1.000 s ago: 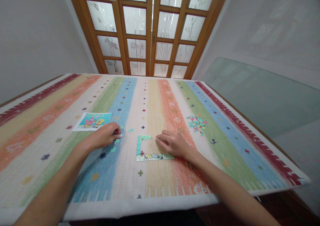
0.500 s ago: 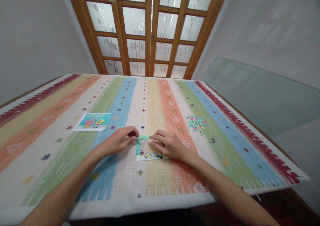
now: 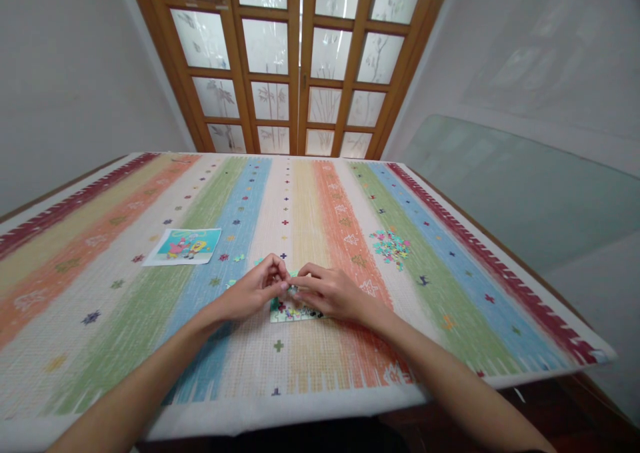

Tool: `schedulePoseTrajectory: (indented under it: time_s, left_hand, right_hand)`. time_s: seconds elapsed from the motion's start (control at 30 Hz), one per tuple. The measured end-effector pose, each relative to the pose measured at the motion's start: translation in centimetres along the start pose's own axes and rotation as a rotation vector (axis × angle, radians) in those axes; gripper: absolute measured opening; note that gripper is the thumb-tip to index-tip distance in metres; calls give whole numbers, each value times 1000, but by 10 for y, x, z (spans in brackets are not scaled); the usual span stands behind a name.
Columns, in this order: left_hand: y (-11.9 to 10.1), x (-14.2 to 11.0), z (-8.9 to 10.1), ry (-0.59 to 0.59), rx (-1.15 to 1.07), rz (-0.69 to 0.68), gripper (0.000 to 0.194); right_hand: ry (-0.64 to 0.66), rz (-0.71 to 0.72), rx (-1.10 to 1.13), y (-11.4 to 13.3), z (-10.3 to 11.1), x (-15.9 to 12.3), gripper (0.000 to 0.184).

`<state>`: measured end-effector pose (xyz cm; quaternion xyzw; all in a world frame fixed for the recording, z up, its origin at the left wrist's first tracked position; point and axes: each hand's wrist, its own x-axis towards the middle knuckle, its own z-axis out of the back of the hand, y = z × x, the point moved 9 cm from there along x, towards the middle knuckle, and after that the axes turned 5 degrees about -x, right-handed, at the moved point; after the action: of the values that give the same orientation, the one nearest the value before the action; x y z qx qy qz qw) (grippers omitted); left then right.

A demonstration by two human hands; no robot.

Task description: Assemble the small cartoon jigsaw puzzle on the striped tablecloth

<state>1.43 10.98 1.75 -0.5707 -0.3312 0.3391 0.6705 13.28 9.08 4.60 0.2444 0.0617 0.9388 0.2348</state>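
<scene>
A partly assembled jigsaw frame (image 3: 287, 314) lies on the striped cloth near the table's front middle. Both hands meet over its upper edge. My left hand (image 3: 256, 289) is pinched, fingertips pressed together at the puzzle's top, holding a small puzzle piece that is mostly hidden. My right hand (image 3: 327, 293) lies over the puzzle's right part, its fingers extended leftward and touching the left fingertips. Most of the frame is hidden under the hands.
A printed reference picture (image 3: 184, 245) lies to the left. A few loose teal pieces (image 3: 239, 259) sit left of the hands. A pile of loose pieces (image 3: 391, 245) lies to the right. The striped cloth (image 3: 125, 306) covers the table; wooden glazed doors (image 3: 300, 66) stand behind.
My left hand came from the loose pieces on the left to the puzzle's top edge. My right hand slid up and left until the fingertips met. The camera tilted slightly.
</scene>
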Motion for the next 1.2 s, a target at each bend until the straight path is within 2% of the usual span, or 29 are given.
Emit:
schedulePoseTrajectory:
  time_s: [0.27, 0.53, 0.63, 0.83, 1.03, 1.2]
  left_hand:
    - [6, 3, -5, -17, -164, 2, 33]
    - [16, 3, -5, -162, -322, 78, 46]
    - [17, 2, -6, -194, -338, 105, 49]
    - [18, 1, -7, -176, -309, 127, 47]
    - [10, 3, 4, -213, -118, 98, 36]
    - [-20, -2, 26, -276, 367, -43, 20]
  right_hand:
    - [2, -4, 29, 0, 0, -1, 31]
    - [-87, -10, 108, -5, 6, -3, 30]
    - [-78, -22, 125, -7, 6, -4, 27]
    - [-65, -33, 124, -7, 4, -4, 31]
    - [-80, -42, 102, -10, 6, -5, 29]
    - [-31, -184, -11, -32, 5, -9, 23]
